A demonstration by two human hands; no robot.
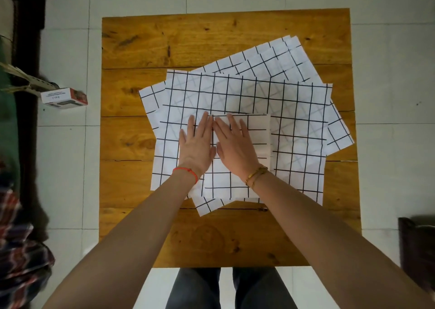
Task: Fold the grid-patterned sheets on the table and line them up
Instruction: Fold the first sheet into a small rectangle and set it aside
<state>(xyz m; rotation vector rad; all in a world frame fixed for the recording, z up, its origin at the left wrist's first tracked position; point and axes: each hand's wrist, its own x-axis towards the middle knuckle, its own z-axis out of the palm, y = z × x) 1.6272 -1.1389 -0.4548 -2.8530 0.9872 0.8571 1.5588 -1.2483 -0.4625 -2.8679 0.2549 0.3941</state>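
Note:
Several white sheets with black grid lines lie overlapped on the wooden table [211, 40]. The top unfolded sheet [294, 111] spreads across the pile, and others [277, 57] stick out at angles behind and beside it. A smaller folded grid sheet [257, 134] lies on top near the middle. My left hand [197, 144] lies flat with straight fingers on the pile at the folded sheet's left edge. My right hand [235, 144] presses flat on the folded sheet. The two hands touch side by side.
A small white and red box [63, 98] lies on the tiled floor to the left of the table. Checked cloth [21, 250] sits at the lower left, a dark object [416, 245] at the lower right. Bare wood shows at the table's far and near ends.

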